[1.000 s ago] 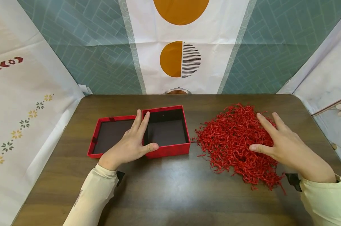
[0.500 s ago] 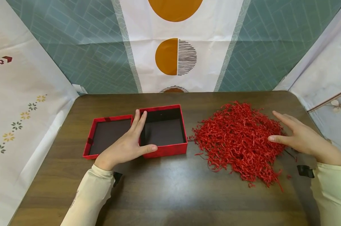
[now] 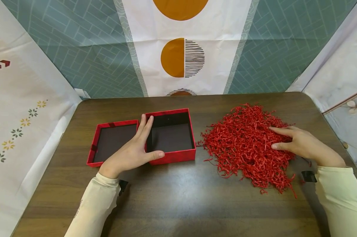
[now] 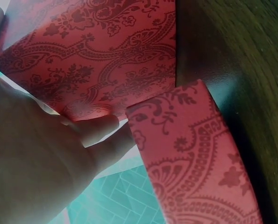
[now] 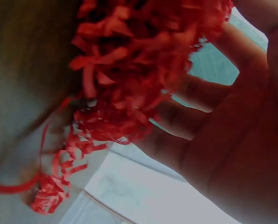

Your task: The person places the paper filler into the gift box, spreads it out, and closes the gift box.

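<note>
A red patterned box (image 3: 174, 157) with a black interior stands on the table, its inside bare. Against its left side my left hand (image 3: 128, 156) rests with straight fingers by the wall and the thumb stretched across the front face. In the left wrist view the box's front wall (image 4: 96, 56) lies beside that hand. Red crinkle-cut paper shreds (image 3: 243, 148) are heaped to the right of the box. At the heap's right side, my right hand (image 3: 307, 144) reaches in with extended fingers, touching the shreds; the right wrist view shows the palm (image 5: 241, 140) facing them, fingertips partly hidden.
A shallow red lid (image 3: 93, 151) with a black inside lies left of the box, partly behind my left hand. Loose shreds (image 5: 50, 193) trail from the heap. Wooden table (image 3: 178, 204) stretches in front; a patterned cloth (image 3: 101, 65) hangs behind its far edge.
My right hand first drew back to the right off the heap, then moved left and down onto the shreds. The left hand stays at the box. The camera view shifted slightly.
</note>
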Demonstrator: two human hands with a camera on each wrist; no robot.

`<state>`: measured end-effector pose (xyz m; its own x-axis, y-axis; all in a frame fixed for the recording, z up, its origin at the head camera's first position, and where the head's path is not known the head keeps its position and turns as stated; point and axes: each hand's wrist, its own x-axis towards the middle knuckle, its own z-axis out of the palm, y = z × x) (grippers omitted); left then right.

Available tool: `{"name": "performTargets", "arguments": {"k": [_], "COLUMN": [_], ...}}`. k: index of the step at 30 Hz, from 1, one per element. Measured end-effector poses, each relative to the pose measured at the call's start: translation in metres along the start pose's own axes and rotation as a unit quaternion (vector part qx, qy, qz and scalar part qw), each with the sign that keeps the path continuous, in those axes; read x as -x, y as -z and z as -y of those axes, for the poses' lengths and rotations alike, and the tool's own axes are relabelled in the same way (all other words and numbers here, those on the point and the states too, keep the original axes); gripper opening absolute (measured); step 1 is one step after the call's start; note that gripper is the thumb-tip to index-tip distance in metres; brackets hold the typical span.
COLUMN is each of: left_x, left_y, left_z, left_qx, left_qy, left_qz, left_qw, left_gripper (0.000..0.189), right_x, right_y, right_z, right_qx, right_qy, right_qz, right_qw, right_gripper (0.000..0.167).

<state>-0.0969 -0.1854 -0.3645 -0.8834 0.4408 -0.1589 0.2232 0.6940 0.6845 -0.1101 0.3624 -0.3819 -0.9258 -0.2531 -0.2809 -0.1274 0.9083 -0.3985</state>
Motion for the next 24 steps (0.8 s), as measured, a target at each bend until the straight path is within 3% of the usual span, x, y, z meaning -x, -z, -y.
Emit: {"name": "performTargets", "arguments": {"k": [11,24], "left_x": [-0.008,0.004], "left_y": [0.0,-0.005], "left_z": [-0.001,0.003], "left_qx": [0.002,0.004], "left_qy": [-0.005,0.0], "left_qz": [-0.008,-0.013], "left_qw": [1.0,0.9999], "left_gripper": [0.114,0.115], "right_x": [-0.002,0.016], "right_y": [0.006,0.003], "right_z": [-0.01,-0.011], "right_qx": [0.035,0.0], "right_qy": [0.021,0.049], "right_qz": [-0.061,-0.163], "right_qw": [0.9973,0.9854], "right_gripper": [0.042,0.028]}}
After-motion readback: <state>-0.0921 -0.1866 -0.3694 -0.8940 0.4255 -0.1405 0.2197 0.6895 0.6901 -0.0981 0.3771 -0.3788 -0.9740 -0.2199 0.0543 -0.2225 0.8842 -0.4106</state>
